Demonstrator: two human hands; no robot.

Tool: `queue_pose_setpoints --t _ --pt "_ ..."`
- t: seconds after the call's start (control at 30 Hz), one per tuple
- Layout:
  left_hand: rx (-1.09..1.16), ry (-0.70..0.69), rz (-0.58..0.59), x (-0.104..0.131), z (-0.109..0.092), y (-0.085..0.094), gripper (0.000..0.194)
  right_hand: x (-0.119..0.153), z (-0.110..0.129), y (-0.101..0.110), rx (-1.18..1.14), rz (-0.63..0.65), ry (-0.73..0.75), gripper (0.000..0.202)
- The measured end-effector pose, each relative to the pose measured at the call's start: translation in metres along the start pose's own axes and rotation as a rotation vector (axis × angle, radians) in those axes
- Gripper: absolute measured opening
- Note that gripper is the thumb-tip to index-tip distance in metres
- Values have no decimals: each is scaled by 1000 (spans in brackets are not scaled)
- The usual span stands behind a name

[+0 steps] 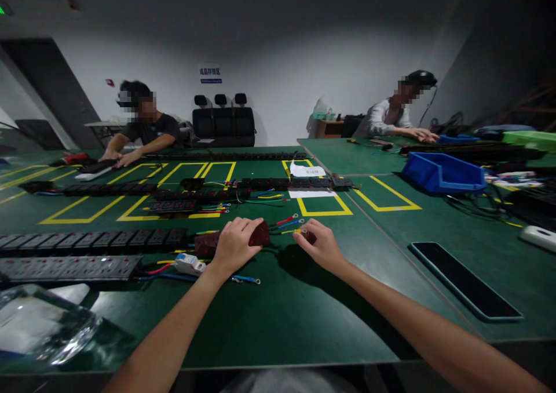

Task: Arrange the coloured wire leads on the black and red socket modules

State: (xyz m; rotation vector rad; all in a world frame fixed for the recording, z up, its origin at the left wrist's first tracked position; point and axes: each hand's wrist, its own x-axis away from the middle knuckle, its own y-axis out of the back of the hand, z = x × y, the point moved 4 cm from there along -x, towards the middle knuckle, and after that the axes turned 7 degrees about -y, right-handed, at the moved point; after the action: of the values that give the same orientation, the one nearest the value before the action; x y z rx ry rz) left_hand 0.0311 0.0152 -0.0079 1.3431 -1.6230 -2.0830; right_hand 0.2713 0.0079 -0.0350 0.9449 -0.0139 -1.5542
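Note:
My left hand (pixel 238 242) is wrapped over a dark red block (pixel 259 237) at the middle of the green table. Red, blue and yellow-green wires with ring terminals stick out from the block's right end. My right hand (pixel 320 243) pinches the yellow-green wire (pixel 286 232) near its ring terminal. The red wire (pixel 286 221) and the blue wire (pixel 292 224) lie free just above it. Left of my left hand are long black socket strips (pixel 93 240) and a small white breaker (pixel 190 264) with wires beside it.
A phone (pixel 464 280) and a blue bin (pixel 443 173) are at the right. A clear plastic package (pixel 43 323) lies front left. More strips (pixel 108 189) lie farther back. Two people work across the table, a person (pixel 150 129) left and another (pixel 391 115) right.

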Motion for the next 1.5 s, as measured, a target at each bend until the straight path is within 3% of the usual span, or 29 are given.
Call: queue_pose_setpoints --t 1.5 --pt "1 -9 17 1 0 0 65 -1 3 1 23 8 9 27"
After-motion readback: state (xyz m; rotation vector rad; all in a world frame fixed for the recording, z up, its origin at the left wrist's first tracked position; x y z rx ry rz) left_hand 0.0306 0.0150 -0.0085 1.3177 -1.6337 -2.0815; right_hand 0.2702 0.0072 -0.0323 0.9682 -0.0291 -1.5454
